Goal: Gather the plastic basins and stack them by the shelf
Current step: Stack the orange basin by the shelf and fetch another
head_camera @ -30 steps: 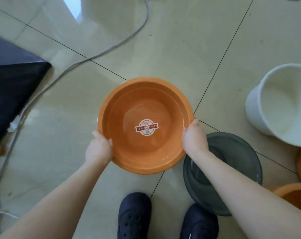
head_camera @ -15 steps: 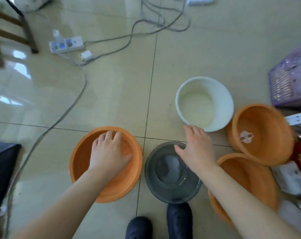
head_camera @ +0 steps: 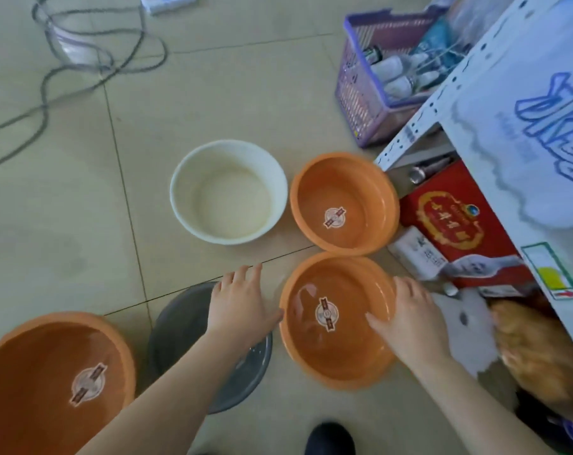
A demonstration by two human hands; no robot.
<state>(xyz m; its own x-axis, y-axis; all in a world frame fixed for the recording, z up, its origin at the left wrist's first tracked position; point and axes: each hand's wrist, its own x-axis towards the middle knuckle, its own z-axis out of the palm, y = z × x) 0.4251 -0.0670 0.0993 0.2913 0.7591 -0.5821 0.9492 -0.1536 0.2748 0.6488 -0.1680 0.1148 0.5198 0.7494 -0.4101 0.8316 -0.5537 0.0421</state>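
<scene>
I stand over a tiled floor with five basins spread below me. My right hand lies on the 3 o'clock rim of the near orange basin, thumb dipping inside the bowl and the other fingers draped over the edge, closed onto the rim in a loose grip. My left hand is spread flat with its fingers apart, holding nothing; its thumb reaches toward the 9 o'clock rim of that same basin, and I cannot tell whether it touches. Beneath my left wrist sits the grey basin, just beside the near orange one on its 9 o'clock side.

At 12 o'clock from the near orange basin stands a second orange basin, their rims touching or almost so. A white basin sits at 9 o'clock from that one, close by. A third orange basin rests at the lower left, near the grey one.

The shelf runs along the right, a red box under it beside both orange basins. A purple basket stands at 1 o'clock, and grey cables trail at 11 o'clock. The tip of my dark shoe shows at 6 o'clock.
</scene>
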